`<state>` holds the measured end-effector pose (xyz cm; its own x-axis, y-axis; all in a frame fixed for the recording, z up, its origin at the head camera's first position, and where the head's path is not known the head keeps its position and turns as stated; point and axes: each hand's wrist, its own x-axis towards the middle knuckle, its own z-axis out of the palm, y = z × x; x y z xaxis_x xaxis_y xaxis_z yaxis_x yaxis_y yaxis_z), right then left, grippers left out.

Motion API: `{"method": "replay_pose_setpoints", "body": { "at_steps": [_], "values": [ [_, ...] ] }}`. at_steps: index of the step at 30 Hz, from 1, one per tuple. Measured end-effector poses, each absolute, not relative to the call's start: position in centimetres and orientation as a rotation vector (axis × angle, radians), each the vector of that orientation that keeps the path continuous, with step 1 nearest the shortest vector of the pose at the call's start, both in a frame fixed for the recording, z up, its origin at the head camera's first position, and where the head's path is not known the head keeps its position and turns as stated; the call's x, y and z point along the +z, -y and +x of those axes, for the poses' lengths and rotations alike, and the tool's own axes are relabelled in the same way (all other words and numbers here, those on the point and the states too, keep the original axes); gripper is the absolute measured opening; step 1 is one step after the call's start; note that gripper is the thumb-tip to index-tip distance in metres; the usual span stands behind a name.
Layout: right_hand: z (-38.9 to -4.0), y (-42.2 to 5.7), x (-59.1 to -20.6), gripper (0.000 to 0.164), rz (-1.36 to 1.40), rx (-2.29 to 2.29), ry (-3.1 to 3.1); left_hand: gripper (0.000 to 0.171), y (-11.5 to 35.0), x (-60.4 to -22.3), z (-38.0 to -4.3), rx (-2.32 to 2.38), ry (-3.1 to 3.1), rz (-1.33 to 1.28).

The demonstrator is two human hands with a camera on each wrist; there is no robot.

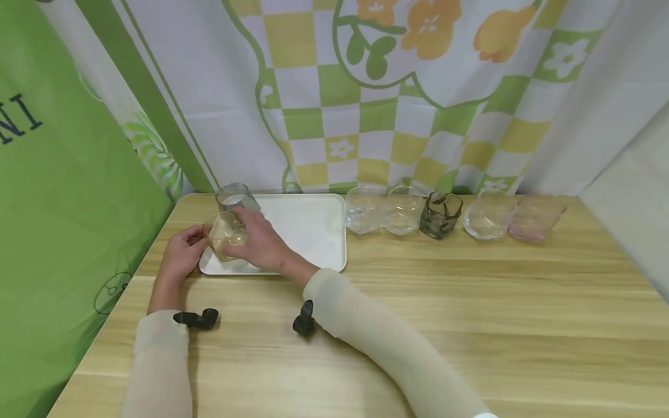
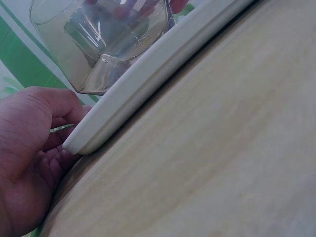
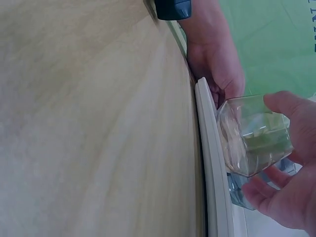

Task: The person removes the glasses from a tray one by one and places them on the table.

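Observation:
My right hand (image 1: 261, 239) grips a pale amber faceted glass (image 3: 252, 136) over the left part of the white tray (image 1: 303, 232). Its thumb and fingers lie on opposite sides of the glass, which sits close over the tray surface. At the tray's left edge, my left hand (image 2: 34, 133) has curled fingers on the rim, right beside the amber glass. Behind these hands a grey-tinted glass (image 1: 233, 197) stands at the tray's back left corner, partly hidden by the right hand.
Along the table's (image 1: 418, 325) back edge, right of the tray, stand clear glasses (image 1: 402, 212), a dark smoky glass (image 1: 441, 216), another clear glass (image 1: 487, 216) and a pinkish glass (image 1: 534, 217). A patterned curtain (image 1: 376, 116) hangs behind, and green cloth (image 1: 63, 203) is at left.

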<state>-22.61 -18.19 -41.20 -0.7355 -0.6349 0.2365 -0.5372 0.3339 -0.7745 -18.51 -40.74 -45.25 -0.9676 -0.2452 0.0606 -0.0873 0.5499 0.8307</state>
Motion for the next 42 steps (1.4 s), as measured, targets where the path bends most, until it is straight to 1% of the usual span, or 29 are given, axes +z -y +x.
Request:
{"method": "replay_pose_setpoints", "body": {
  "at_steps": [7, 15, 23, 37, 42],
  "values": [
    [-22.4, 18.5, -41.1, 0.083, -1.064, -1.332, -2.480, 0.043, 40.7, -45.1, -18.4, -1.349, 2.625, 0.289],
    [-22.3, 18.5, -41.0, 0.079, -1.030, -1.390, -2.437, 0.043, 40.6, -45.4, -18.5, -1.382, 2.602, 0.274],
    [-22.0, 18.7, -40.9, 0.078, -0.998, -1.387, -2.450, 0.041, 40.5, -45.4, -18.3, -1.396, 2.579, 0.237],
    [-22.1, 18.7, -40.8, 0.077, -1.052, -1.421, -2.472, 0.041, 40.5, -45.4, -18.4, -1.379, 2.582, 0.234],
    [-21.9, 18.4, -40.1, 0.074, -1.104, -1.445, -2.500, 0.041, 40.5, -45.4, -18.4, -1.366, 2.591, 0.250]
  ]
}}
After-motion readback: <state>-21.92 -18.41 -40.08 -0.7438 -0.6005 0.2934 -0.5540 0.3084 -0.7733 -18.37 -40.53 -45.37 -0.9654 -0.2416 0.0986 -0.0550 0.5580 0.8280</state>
